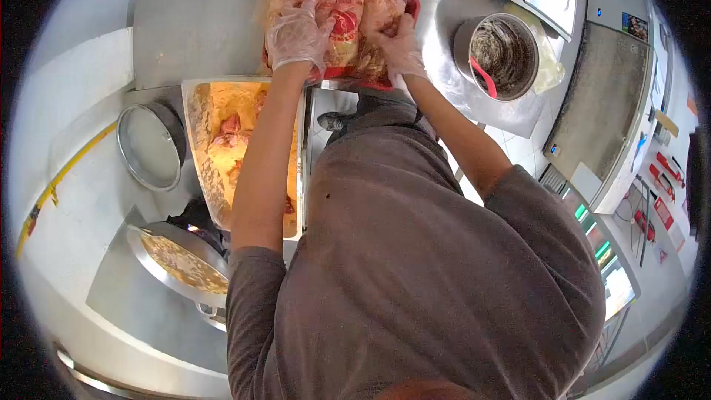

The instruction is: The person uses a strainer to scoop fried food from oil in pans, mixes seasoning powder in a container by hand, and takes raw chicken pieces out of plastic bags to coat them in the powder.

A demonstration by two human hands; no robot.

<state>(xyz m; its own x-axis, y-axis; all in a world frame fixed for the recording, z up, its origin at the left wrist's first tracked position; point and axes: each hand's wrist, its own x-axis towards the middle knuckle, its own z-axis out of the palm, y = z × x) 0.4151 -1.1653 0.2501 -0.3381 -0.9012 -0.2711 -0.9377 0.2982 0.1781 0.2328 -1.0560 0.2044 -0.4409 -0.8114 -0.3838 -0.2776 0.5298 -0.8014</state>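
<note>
Two gloved hands (299, 35) on bagged food (344, 26), arms (261, 148) outstretched

My left forearm (266, 133) hid part of the tub (222, 80). My left hand (298, 33) covered some of the red-printed bag (345, 21).

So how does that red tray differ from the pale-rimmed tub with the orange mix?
Colour: the red tray is red; the tub has a pale rim.
Contents: the tray carries plastic bags, one with red print; the tub holds loose orange mix with reddish pieces.
Hands: the left hand and right hand are at the tray's bags; neither is in the tub.
Both are uncovered.
</note>
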